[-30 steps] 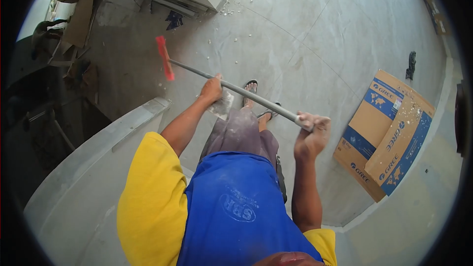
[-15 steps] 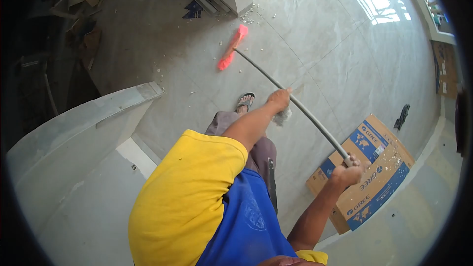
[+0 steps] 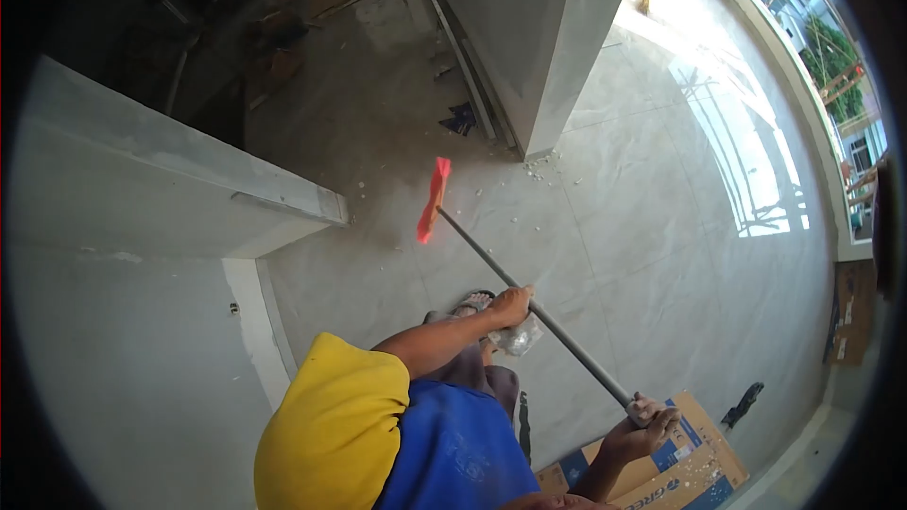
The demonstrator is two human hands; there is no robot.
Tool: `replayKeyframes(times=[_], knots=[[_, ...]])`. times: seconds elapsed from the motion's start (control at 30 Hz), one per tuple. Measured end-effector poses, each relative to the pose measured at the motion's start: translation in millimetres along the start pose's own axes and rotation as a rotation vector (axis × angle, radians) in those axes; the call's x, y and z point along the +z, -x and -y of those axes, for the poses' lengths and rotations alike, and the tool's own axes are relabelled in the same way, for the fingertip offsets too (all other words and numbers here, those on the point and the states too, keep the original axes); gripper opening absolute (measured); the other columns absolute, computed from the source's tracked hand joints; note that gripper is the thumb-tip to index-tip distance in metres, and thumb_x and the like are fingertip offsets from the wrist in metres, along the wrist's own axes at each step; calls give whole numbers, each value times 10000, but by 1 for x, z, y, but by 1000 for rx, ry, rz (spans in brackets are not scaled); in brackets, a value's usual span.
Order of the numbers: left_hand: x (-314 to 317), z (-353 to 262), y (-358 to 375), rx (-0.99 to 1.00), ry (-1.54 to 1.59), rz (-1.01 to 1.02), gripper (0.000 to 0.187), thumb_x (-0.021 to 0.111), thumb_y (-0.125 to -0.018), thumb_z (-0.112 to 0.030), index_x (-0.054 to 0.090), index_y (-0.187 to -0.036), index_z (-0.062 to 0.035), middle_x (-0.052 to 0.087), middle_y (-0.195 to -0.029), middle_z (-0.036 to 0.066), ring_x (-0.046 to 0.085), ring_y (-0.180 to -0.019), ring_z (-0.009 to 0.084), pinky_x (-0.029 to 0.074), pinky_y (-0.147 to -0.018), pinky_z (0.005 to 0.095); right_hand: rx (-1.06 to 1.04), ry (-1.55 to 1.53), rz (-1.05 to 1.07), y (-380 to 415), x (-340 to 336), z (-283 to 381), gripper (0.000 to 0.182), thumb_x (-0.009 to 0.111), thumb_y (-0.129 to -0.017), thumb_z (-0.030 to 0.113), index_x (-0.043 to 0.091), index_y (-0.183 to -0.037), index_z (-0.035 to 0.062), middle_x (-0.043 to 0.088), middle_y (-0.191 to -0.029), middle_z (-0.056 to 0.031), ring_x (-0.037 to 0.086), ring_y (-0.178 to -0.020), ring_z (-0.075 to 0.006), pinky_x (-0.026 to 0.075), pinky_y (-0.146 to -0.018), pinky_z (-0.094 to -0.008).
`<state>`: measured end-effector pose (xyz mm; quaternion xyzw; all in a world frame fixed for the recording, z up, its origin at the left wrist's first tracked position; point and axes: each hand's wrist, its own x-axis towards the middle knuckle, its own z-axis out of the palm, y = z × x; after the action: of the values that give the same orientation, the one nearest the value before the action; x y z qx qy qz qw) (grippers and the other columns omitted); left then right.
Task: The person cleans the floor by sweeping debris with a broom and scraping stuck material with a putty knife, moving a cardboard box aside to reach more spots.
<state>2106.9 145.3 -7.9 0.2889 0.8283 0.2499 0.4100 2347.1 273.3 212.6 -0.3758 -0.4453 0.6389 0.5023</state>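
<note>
My left hand (image 3: 511, 307) is closed round the middle of a broom's grey handle (image 3: 576, 356). Higher up, at the handle's end, my right hand (image 3: 652, 420) is wrapped round the tip. The pink-red broom head (image 3: 434, 200) is at the far end of the handle, over the grey tiled floor (image 3: 510, 236) between a pillar and a low wall. A crumpled clear plastic bag (image 3: 518, 335) shows just below my left hand, partly covered by it. My sandalled foot (image 3: 475, 301) is close by.
White crumbs (image 3: 540, 168) lie at the base of the grey pillar (image 3: 529, 47). A low wall (image 3: 189, 161) ends on the left. Flattened cardboard (image 3: 661, 472) lies by my right hand, with a black scrap (image 3: 744, 404) beside it. Long strips (image 3: 468, 76) lean by the pillar.
The view has tilted up, showing more of the pillar and window. The broom head has shifted away from the pillar's corner toward the low wall's end. Both hands keep hold of the handle.
</note>
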Motion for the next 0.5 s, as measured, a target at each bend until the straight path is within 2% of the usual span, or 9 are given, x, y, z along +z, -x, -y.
replayKeyframes(times=[0.07, 0.1, 0.2, 0.27, 0.33, 0.4, 0.43, 0.47, 0.5], knots=[[28, -25, 9, 16, 80, 76, 300, 536, -808, -66, 555, -1096, 15, 644, -962, 321, 637, -976, 462, 502, -847, 522, -21, 20, 12, -16, -3, 29, 243, 457, -1041, 226, 416, -825, 123, 419, -593, 0, 514, -613, -152, 489, -774, -379], [53, -22, 5, 13, 105, 86, 301, 521, -810, -59, 556, -1101, 11, 642, -987, 323, 634, -992, 461, 501, -858, 524, -25, 68, -47, -17, 16, 39, 254, 469, -1038, 229, 420, -814, 120, 410, -585, -5, 493, -586, -148, 482, -732, -355], [97, 13, -9, -91, 85, 85, 303, 548, -830, -86, 559, -1116, 12, 640, -1036, 315, 619, -1038, 464, 497, -876, 520, 42, 109, -48, -7, 29, 10, 274, 473, -1038, 236, 413, -796, 123, 395, -579, -7, 477, -567, -141, 474, -698, -342], [55, -3, 9, -157, 121, 93, 333, 588, -835, -130, 555, -1134, 13, 642, -1051, 303, 621, -1051, 443, 498, -888, 497, 27, 133, -1, -8, 33, 14, 282, 473, -1039, 237, 405, -793, 117, 366, -575, -7, 439, -549, -131, 467, -684, -338], [69, 20, -5, -68, 153, 116, 419, 677, -830, -251, 556, -1143, -1, 647, -1052, 291, 625, -1061, 419, 499, -898, 466, -67, 128, 199, -8, 37, 24, 295, 464, -1042, 243, 394, -790, 107, 339, -577, 1, 397, -543, -115, 458, -656, -323], [46, 12, 5, 47, 279, 114, 555, 758, -785, -402, 558, -1124, -11, 654, -1035, 276, 631, -1057, 393, 498, -891, 447, -242, 173, 250, -30, 32, 49, 316, 430, -1052, 274, 357, -795, 105, 288, -579, 20, 312, -510, -93, 421, -585, -285], [39, 13, 7, 39, 290, 119, 555, 758, -785, -402, 558, -1124, -11, 654, -1035, 276, 631, -1057, 393, 498, -891, 447, -298, 249, 150, -42, 35, 69, 323, 420, -1054, 285, 341, -796, 109, 254, -576, 24, 283, -497, -88, 400, -566, -271], [34, 16, 11, 31, 273, 95, 636, 777, -752, -469, 555, -1138, -15, 658, -1034, 265, 635, -1048, 385, 497, -887, 440, -342, 208, 141, -59, 29, 90, 331, 409, -1057, 283, 326, -786, 113, 223, -580, 27, 259, -497, -80, 372, -558, -253], [30, 19, 15, 25, 258, 69, 718, 797, -720, -536, 551, -1152, -18, 662, -1032, 253, 639, -1038, 377, 497, -884, 434, -382, 238, 19, -67, 40, 111, 359, 414, -1056, 270, 308, -746, 124, 207, -583, 29, 228, -497, -79, 352, -562, -251]])
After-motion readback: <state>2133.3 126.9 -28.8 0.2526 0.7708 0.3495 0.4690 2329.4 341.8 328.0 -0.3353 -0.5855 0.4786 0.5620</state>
